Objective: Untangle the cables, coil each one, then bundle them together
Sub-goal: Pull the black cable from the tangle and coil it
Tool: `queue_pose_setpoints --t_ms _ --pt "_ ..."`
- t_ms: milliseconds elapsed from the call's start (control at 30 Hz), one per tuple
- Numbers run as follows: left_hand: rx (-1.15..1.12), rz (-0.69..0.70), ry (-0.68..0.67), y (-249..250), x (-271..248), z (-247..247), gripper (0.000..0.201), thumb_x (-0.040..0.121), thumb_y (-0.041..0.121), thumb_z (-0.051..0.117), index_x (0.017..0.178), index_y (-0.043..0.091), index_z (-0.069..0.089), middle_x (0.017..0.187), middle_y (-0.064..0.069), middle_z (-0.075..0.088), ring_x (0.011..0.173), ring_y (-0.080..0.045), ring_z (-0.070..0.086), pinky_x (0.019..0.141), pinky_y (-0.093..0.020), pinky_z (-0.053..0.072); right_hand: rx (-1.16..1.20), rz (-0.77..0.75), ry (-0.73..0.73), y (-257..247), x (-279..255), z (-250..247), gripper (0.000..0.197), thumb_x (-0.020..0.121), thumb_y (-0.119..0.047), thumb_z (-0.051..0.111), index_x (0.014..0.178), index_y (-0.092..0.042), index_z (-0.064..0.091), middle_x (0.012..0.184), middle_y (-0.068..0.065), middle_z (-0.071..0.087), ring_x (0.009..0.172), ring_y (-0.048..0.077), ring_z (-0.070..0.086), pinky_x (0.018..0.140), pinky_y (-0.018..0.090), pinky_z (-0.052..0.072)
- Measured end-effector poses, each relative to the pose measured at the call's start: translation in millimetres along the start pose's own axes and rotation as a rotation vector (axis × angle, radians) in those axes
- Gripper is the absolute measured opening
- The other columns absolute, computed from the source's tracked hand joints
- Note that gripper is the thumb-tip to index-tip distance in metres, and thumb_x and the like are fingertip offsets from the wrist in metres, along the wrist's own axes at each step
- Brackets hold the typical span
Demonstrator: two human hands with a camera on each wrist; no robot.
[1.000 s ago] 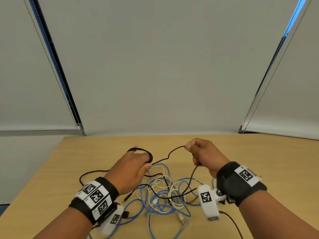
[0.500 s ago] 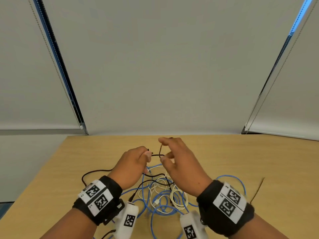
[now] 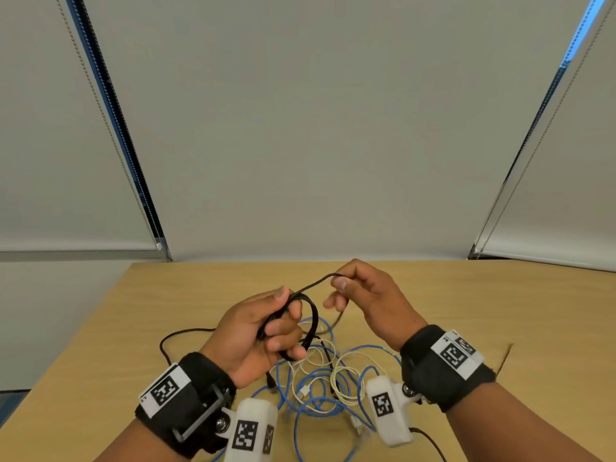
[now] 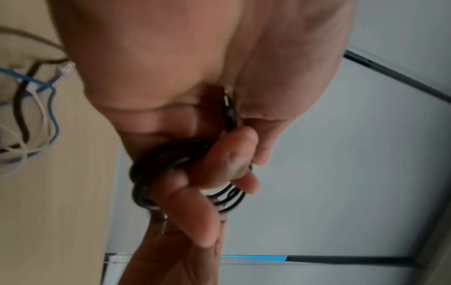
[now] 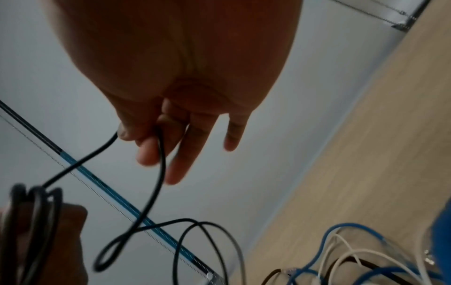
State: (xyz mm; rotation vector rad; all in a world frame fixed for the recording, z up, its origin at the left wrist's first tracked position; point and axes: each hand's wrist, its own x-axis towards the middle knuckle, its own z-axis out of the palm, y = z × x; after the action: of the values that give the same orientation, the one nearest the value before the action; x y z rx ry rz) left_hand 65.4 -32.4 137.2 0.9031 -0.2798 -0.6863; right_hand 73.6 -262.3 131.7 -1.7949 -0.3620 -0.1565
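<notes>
Head view: left hand [image 3: 263, 331] gripping several finished loops of the black cable [image 3: 308, 323]; right hand [image 3: 370, 298] pinching the same cable's free run between thumb and forefinger, feeding the next loop. Remaining slack trailing down into the heap. Blue cable [image 3: 320, 400] and white cable [image 3: 336, 378] lying tangled on the table [image 3: 500, 305], uncoiled; bundling not begun. Roughly a third done, by judgement. Bare tabletop lying open to both sides and beyond the hands; near edge out of frame.

Left wrist view: fingers curling round the black coil, at least three turns showing.

Right wrist view: thumb and forefinger clamping the strand, other fingers hanging loose; slack kinking into a small loop below, likely needing straightening.
</notes>
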Motion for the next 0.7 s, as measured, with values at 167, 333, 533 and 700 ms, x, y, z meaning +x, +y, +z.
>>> queue_pose_setpoints --t_ms 167,333,533,700 --pt "-0.192 0.274 -0.010 7 9 17 0.035 0.102 0.034 0.044 0.080 0.012 0.060 0.062 -0.005 0.057 0.068 -0.026 0.067 0.074 -0.044 0.060 -0.068 0.071 -0.117 14 -7 17 0.015 0.098 -0.035 0.057 0.085 -0.028 0.061 0.057 -0.008 0.052 0.048 0.015 0.050 0.056 0.032 0.048" --pt "-0.207 0.622 0.218 44 21 17 0.029 0.103 0.033 0.041 0.086 0.016 0.057 0.110 -0.013 0.074 0.125 -0.033 0.062 0.102 -0.050 0.047 -0.064 0.220 -0.188 36 -28 32 0.018 0.097 -0.036 0.056 0.088 -0.020 0.059 0.067 -0.005 0.054 0.056 0.017 0.052 0.065 0.040 0.047" --pt "1.019 0.688 0.786 48 28 -9 0.023 0.105 0.031 0.042 0.099 0.031 0.064 0.113 0.014 0.072 0.100 0.016 0.059 0.090 -0.024 0.047 0.001 0.107 -0.328 6 -32 42 0.014 0.100 -0.033 0.053 0.102 -0.023 0.061 0.084 -0.006 0.066 0.081 0.018 0.070 0.083 0.035 0.054" --pt "1.314 0.418 0.471 15 24 -22 0.029 0.100 0.039 0.047 0.092 0.023 0.069 0.092 0.001 0.076 0.089 -0.017 0.069 0.085 -0.041 0.053 -0.039 0.039 -0.202 -29 -19 16 0.020 0.101 -0.036 0.047 0.102 -0.023 0.063 0.065 -0.003 0.064 0.075 0.020 0.075 0.080 0.036 0.056"
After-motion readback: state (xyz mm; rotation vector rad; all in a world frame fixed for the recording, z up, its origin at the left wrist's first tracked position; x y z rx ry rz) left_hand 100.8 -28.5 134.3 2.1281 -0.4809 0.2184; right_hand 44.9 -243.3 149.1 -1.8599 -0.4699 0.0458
